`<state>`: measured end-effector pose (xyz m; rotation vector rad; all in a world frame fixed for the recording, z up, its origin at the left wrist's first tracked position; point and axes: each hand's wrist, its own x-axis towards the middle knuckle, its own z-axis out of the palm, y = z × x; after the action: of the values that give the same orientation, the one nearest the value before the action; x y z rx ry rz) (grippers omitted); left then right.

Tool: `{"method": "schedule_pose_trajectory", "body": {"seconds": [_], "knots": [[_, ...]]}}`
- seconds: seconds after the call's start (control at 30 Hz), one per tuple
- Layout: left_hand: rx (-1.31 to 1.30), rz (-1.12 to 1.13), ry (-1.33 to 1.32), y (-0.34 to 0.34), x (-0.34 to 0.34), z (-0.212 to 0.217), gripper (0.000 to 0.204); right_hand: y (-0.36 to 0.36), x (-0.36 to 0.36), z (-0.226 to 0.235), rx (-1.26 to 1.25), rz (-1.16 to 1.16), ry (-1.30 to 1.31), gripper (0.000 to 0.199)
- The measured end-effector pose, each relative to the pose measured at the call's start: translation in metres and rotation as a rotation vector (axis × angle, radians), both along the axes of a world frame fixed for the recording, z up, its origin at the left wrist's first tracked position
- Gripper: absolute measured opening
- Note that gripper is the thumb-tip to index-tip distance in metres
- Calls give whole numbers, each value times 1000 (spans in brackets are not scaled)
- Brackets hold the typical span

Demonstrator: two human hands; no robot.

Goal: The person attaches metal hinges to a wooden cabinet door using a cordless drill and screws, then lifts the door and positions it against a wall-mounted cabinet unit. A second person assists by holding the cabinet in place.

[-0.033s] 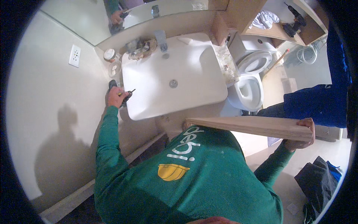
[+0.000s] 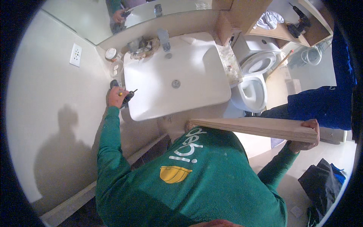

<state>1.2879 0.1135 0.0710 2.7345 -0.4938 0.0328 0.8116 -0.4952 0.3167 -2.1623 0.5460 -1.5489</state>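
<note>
At the left side of the white washbasin (image 2: 200,90), my left hand (image 2: 116,97) is closed around a dark cordless drill (image 2: 128,97). A thin bit on the drill points over the basin's edge. My right hand (image 2: 312,130), far to the right, grips the end of a long, pale plywood board (image 2: 257,126). The board lies across the front of my body, its other end close to my green shirt. Part of the right palm is hidden behind the board.
Left of the tap (image 2: 163,39) are crumpled wrapping (image 2: 141,47) and small tubs (image 2: 112,54). A toilet (image 2: 252,92) stands right of the basin. Another drill (image 2: 300,23) and a white cloth (image 2: 269,19) sit on a wooden shelf. A person in blue (image 2: 315,106) is at the right.
</note>
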Motion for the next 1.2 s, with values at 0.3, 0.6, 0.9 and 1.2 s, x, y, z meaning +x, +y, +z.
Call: {"method": "schedule_pose_trajectory", "body": {"seconds": [0.3, 0.6, 0.9, 1.2], "knots": [[-239, 54, 289, 1, 63, 37, 41, -1, 4, -4, -26, 59, -53, 64], [-310, -508, 782, -341, 29, 93, 34, -32, 12, -16, 2, -12, 92, 94], [-188, -128, 665, -599, 165, -48, 59, -93, 39, -40, -83, 134, 198, 84], [93, -427, -38, -658, 214, -97, 69, -95, 44, -14, -39, 197, 384, 74]]}}
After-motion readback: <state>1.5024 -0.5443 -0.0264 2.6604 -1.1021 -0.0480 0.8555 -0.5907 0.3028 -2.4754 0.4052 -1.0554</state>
